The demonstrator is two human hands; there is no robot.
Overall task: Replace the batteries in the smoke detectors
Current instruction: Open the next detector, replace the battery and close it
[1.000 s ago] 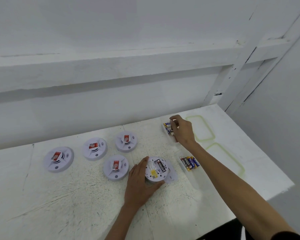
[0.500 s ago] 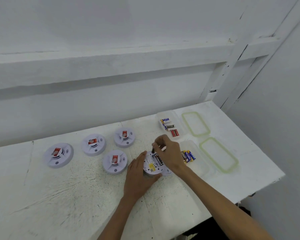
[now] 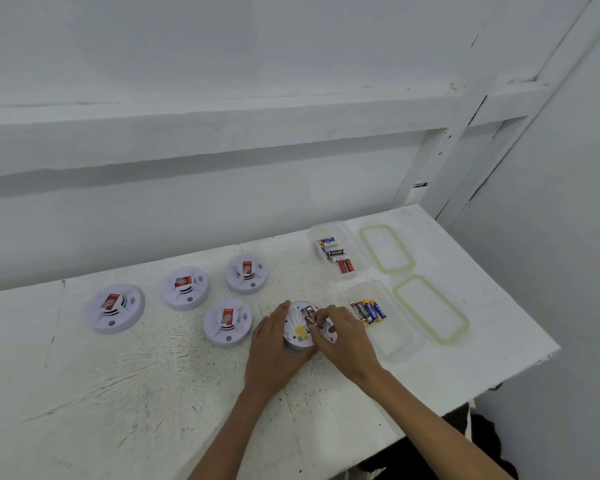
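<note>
A white smoke detector lies upside down on the table with its battery bay showing. My left hand grips its left rim. My right hand rests over its right side, fingertips pinched on a dark battery at the bay. Several more detectors lie face up to the left, the nearest one beside my left hand, another behind it. A clear tub to the right holds several batteries. A second tub behind holds mixed batteries.
Two green-rimmed lids lie right of the tubs. The white table ends at its right edge close to the lids. A white wall with a ledge runs along the back.
My right hand came back from the far tub to the upturned detector, carrying a battery, and now pinches it at the bay. My left hand stayed on the detector.
</note>
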